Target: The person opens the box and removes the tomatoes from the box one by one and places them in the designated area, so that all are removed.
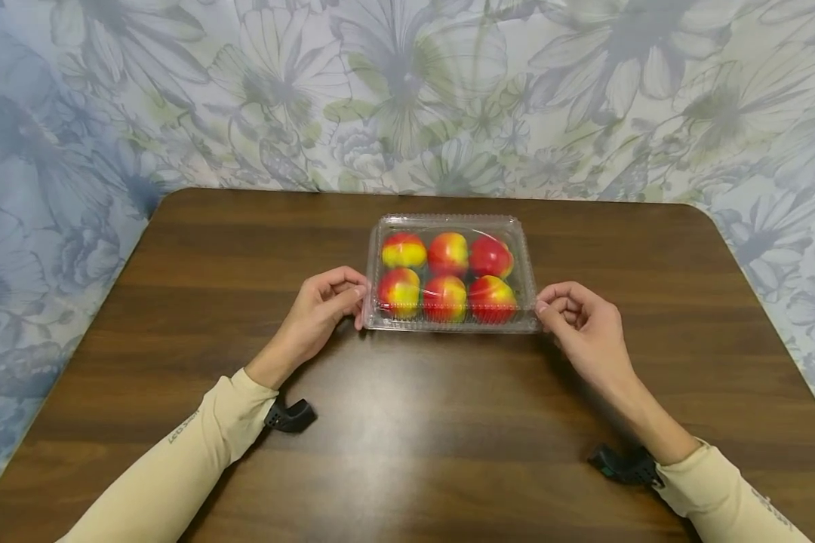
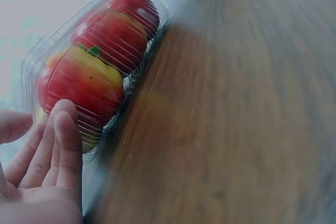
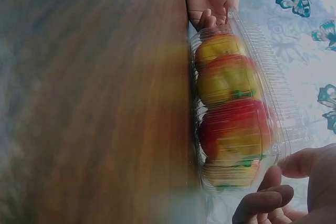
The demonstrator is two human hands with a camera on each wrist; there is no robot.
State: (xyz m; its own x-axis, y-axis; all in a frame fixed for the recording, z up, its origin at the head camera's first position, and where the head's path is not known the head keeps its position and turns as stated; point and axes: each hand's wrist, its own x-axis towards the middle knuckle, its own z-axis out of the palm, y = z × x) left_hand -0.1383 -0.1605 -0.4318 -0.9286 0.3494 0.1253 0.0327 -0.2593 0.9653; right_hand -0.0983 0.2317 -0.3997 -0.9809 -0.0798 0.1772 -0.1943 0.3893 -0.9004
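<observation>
A clear plastic clamshell container (image 1: pixel 453 327) with its lid down stands on the table, holding several red-and-yellow apples (image 1: pixel 446 298) in two rows. Small green bits show at the tops of some apples (image 3: pixel 231 85) in the right wrist view. At the container's left edge, my left hand (image 1: pixel 326 302) holds the rim between thumb and fingers; its fingertips (image 2: pixel 64 111) lie along the side wall in the left wrist view. My right hand (image 1: pixel 587 324) pinches the rim near the front right corner, thumb and index finger meeting there.
The brown wooden table (image 1: pixel 407 422) has rounded far corners and reaches back to a wall (image 1: pixel 407 90) with floral paper. Black devices (image 1: pixel 290 415) are strapped at both wrists, below the beige sleeves (image 1: pixel 176 460).
</observation>
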